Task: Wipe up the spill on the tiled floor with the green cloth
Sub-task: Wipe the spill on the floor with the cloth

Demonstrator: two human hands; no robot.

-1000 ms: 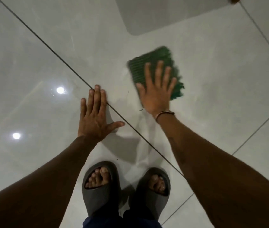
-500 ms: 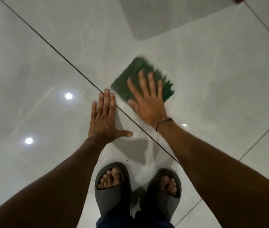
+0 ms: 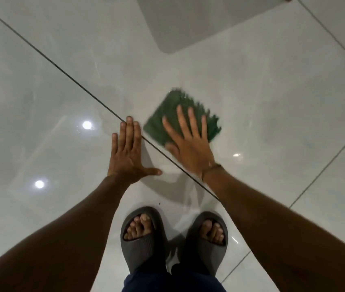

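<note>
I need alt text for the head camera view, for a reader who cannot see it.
A person's right hand presses flat on a green textured cloth on a glossy white tiled floor. The left hand rests flat beside it, above two dark grey slide sandals.

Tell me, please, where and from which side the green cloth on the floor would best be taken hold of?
Probably the far fringed edge of the green cloth, pinched from above. The cloth lies flat on the tiled floor, so nothing can slip beneath it. The right hand presses its near part with spread fingers; the far edge is bare. The left hand is flat on the floor, beside the cloth and apart from it.
</note>
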